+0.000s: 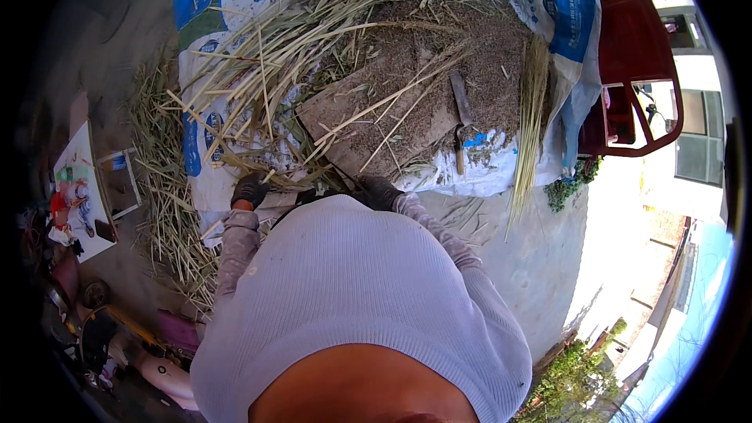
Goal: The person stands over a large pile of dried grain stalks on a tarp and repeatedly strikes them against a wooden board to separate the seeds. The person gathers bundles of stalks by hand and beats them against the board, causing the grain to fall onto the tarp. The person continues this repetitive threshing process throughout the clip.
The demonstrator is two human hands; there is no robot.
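Both my hands wear dark gloves and work low, at the near edge of the spread sacks. My left hand (pixel 251 190) is closed around the end of a dry stalk (pixel 269 177). My right hand (pixel 378 192), beside the near corner of a wooden board (pixel 333 112), has its fingers curled; what they hold is hard to see. A large pile of cut stalks (pixel 274 55) lies beyond my left hand. Thin seed-head stems (pixel 415 82) cross the board. To its right rests a blade with a wooden handle (pixel 460 158).
Printed plastic sacks (pixel 205 55) lie under everything, strewn with brown seeds (pixel 489 63). A bundle of long stems (pixel 534 102) hangs over the right edge. A red metal frame (pixel 638 39) stands at the right. Loose stalks and leaves (pixel 160 149) cover the floor at left.
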